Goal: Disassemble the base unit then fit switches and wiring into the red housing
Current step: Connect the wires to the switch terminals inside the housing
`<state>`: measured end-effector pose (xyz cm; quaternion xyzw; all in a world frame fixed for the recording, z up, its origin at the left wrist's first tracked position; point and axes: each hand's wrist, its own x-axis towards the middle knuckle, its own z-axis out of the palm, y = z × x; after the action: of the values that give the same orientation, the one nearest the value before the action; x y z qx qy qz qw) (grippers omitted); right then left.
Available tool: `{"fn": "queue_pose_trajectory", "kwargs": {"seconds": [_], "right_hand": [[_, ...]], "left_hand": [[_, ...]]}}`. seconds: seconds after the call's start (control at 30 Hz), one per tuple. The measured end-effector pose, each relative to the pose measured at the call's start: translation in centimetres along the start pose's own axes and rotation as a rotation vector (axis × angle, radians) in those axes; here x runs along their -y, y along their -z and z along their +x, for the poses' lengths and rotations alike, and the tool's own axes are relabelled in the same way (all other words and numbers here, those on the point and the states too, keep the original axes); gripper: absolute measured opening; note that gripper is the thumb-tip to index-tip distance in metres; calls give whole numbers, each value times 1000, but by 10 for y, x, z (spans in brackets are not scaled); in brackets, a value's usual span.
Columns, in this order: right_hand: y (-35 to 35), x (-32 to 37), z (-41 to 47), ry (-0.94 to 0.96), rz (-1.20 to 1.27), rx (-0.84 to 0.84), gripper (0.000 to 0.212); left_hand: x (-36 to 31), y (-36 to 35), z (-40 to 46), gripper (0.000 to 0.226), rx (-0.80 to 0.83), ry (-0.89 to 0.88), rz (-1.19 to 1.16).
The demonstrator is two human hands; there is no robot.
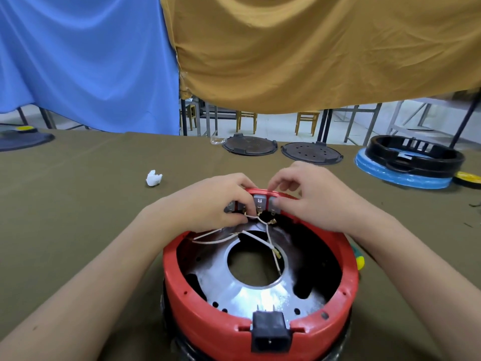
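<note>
The round red housing stands open side up in front of me, with a shiny metal plate and a centre hole inside. A black power socket sits in its near rim. Grey switches line the inside of the far rim. White wires with brass terminals run loose from them across the plate. My left hand pinches a wire at the switch terminals. My right hand grips the far rim, its thumb pressing the rightmost switch.
Two dark round lids lie at the table's far edge. A black ring base rests on a blue disc at the far right. A crumpled white tissue lies to the left. Blue and ochre cloths hang behind.
</note>
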<state>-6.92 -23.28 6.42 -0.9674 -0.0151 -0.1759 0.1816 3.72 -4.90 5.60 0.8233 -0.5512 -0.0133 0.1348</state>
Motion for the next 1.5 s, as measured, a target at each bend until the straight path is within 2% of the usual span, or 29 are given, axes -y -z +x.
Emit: {"fn": "queue_pose_trajectory", "kwargs": {"seconds": [0.2,0.43,0.57,0.67,0.97,1.27,1.5], "right_hand": [[-7,2,-3,-14,128,7,15],[-5,12,-7,53,-52,13,7],[-8,22,-10,78,-226,47,27],[-10,23,-9,62,-268,61,38],[-15,15,-6,39,-125,110,29],[-18,18,-6,49,-245,109,23],[-15,19,-6,49,-131,177,10]], "left_hand": [[1,0,0,8,0,10,-21],[2,-1,0,4,-22,6,-14],[1,-1,0,4,-20,13,-17],[1,-1,0,6,-26,13,-24],[2,-2,2,4,-44,2,-53],[2,-2,2,2,-51,2,-27],[3,-2,3,5,-59,-11,-25]]}}
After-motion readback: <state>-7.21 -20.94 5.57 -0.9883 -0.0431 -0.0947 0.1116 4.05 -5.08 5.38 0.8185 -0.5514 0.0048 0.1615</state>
